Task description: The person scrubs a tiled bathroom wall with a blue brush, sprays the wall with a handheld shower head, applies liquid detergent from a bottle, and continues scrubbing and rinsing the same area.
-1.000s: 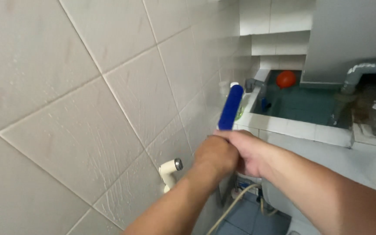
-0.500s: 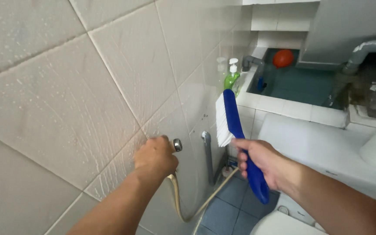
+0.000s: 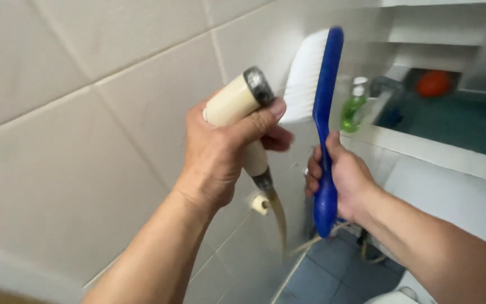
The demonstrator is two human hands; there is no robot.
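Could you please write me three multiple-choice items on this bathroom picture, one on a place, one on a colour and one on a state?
1. Where is the green pump bottle?
A. on the floor
B. on the tiled ledge by the water basin
C. in the left hand

2. What colour is the scrub brush handle?
A. blue
B. red
C. yellow

3. What is the state of the left hand?
A. open and empty
B. flat against the wall
C. closed around the cream spray nozzle

Answers: 1 B, it stands on the ledge beside the basin. 2 A, the handle in the right hand is blue. 3 C, the fingers wrap the nozzle, thumb near its head.
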